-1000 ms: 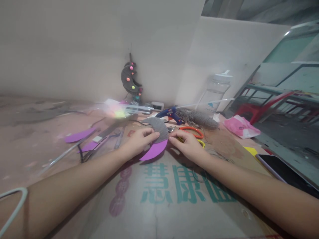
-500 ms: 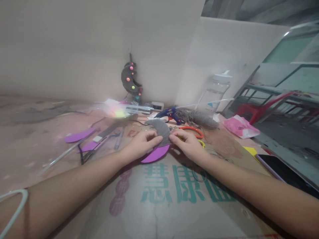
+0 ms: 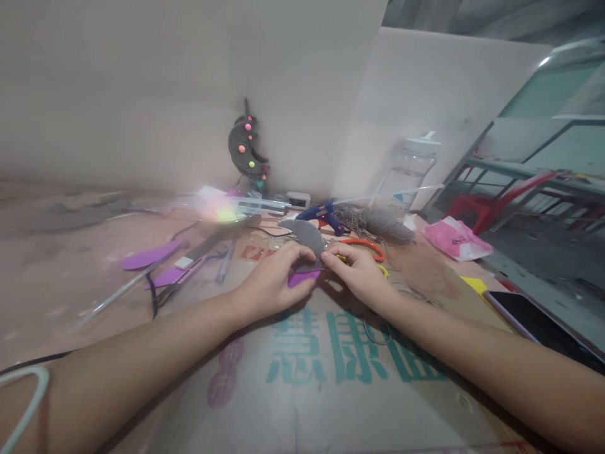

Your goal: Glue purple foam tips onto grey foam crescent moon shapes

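My left hand (image 3: 274,280) and my right hand (image 3: 357,274) meet over a crescent piece (image 3: 307,236) wrapped in grey yarn, with a purple foam end (image 3: 302,278) showing under my left fingers. The left fingers curl round the crescent's lower part. My right thumb and forefinger pinch its edge at the grey wrap. The piece stands tilted up above a sheet of cardboard (image 3: 331,384) printed with green characters.
Behind the hands lie a blue glue gun (image 3: 324,215), a grey yarn bundle (image 3: 378,224), orange-handled scissors (image 3: 366,246) and a clear bottle (image 3: 406,173). Purple foam crescents (image 3: 151,256) lie left. A finished decorated crescent (image 3: 246,148) hangs at the wall. A phone (image 3: 543,321) lies right.
The crescent has been tipped up and turned, so that most of its purple end is now hidden under my left hand. Both hands stayed on it and shifted slightly closer.
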Action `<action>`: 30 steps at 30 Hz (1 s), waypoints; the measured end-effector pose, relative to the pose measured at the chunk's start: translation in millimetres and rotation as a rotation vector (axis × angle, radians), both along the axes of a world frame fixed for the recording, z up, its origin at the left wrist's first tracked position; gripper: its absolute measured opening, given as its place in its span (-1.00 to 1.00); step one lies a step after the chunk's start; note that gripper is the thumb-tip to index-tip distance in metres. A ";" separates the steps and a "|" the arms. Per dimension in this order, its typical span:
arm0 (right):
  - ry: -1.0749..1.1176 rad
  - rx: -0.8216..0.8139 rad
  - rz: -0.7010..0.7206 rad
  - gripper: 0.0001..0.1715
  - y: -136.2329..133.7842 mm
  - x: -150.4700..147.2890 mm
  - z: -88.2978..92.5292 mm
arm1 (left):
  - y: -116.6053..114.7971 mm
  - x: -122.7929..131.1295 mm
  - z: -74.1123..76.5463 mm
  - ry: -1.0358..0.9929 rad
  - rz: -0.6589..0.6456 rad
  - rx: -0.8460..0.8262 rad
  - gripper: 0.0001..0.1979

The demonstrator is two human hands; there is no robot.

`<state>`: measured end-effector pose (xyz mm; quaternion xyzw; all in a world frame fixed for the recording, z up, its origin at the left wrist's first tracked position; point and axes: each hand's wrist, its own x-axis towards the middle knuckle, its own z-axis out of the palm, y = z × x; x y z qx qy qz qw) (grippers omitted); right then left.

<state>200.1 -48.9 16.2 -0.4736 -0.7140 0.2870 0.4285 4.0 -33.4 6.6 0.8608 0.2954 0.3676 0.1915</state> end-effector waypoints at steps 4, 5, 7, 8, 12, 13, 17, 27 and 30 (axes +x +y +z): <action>0.035 -0.033 0.059 -0.74 -0.7 0.0 -1.8 | -0.2 0.6 3.5 -0.031 0.032 -0.034 -0.79; 0.029 -0.037 0.076 -0.77 -1.4 -0.5 -1.8 | -0.5 0.6 4.4 -0.039 0.042 -0.047 -0.80; -0.004 -0.044 0.096 -0.78 -2.9 -1.9 -1.2 | -1.1 0.3 5.6 -0.053 0.060 -0.057 -0.81; -0.019 -0.049 0.099 -0.79 -3.5 -2.6 -0.7 | -1.3 0.2 5.9 -0.057 0.064 -0.054 -0.81; -0.046 -0.036 0.092 -0.83 -4.2 -3.5 0.4 | -1.1 -0.4 5.2 -0.052 0.066 -0.033 -0.83; -0.048 -0.026 0.099 -0.84 -4.0 -3.3 0.6 | -0.9 -0.5 4.8 -0.052 0.071 -0.029 -0.83; -0.056 0.002 0.130 -0.88 -3.7 -2.8 1.1 | -0.1 -0.7 2.6 -0.065 0.084 0.004 -0.84; -0.165 0.127 0.088 -0.90 -4.6 -4.0 -1.5 | 2.5 -0.1 -2.9 -0.036 0.070 0.043 -0.88; -0.171 0.148 0.085 -0.90 -4.6 -3.6 -2.3 | 3.3 -0.5 -3.7 -0.043 0.069 0.061 -0.88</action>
